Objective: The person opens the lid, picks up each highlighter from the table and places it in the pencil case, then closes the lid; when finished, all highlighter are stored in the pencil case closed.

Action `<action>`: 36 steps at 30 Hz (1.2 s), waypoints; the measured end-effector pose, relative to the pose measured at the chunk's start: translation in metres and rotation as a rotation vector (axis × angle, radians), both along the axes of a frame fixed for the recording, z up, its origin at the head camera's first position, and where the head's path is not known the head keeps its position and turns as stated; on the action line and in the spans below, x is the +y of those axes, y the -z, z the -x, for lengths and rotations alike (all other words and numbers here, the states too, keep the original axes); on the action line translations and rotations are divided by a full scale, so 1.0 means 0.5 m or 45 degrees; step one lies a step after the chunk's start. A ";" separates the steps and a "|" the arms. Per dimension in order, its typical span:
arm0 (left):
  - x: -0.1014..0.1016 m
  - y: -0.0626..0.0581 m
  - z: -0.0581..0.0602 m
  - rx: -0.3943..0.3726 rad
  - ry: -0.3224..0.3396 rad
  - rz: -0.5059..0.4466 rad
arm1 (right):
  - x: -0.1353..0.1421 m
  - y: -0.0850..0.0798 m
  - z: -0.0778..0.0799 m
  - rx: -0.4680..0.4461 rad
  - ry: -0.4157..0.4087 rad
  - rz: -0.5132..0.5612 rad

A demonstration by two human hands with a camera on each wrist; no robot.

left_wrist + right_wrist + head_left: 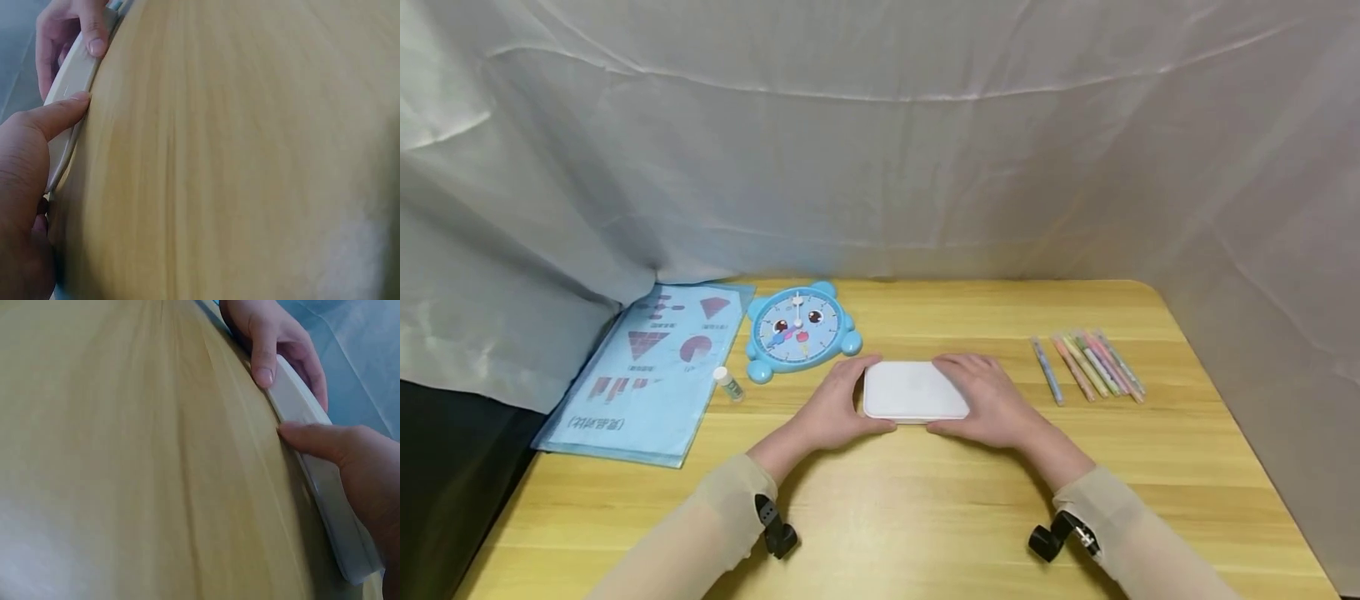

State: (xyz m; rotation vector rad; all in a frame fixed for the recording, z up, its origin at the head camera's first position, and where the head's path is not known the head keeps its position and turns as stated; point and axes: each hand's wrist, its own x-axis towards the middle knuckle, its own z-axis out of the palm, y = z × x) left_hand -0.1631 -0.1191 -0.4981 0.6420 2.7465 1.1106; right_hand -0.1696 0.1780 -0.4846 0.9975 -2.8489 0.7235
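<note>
Counter: wood-grained; the folder, clock, case and pens are spread over it (pixel 917 517).
Folder: blue, printed with charts, lying flat at the counter's left side, left of the clock and well apart from either hand (pixel 643 371).
Clock: blue, animal-shaped, face up behind the left hand, near it but not touching (pixel 797 327).
Right hand: curled round the case's right end, thumb on the near side wall, fingers at the far edge; spread only as wide as the case is deep (pixel 992 400).
Left hand: a mirror of that at the left end, thumb along the near wall, fingers reaching the far edge (pixel 837 408).
Case: white, flat, rounded at the corners, directly between the two hands; its long axis runs left to right, from one hand to the other, so neither is nearer and both touch it. Whether it rests on the counter or is slightly raised, I cannot tell (pixel 913 390).
Pens: a slanting row, well to the right of the right hand (pixel 1099 365).
Lone pen: just left of that row, apart from it (pixel 1048 372).
Glue stick: lying between folder and clock (pixel 728 383).
</note>
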 end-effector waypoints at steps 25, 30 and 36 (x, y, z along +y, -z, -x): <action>0.002 -0.007 -0.003 0.021 0.029 -0.019 | 0.004 -0.024 0.028 -0.155 -0.029 0.078; 0.000 -0.006 -0.002 -0.003 0.015 -0.018 | 0.004 -0.045 0.036 -0.226 -0.033 0.102; 0.000 -0.004 0.000 -0.031 -0.031 0.002 | 0.007 -0.064 0.047 -0.283 -0.038 0.060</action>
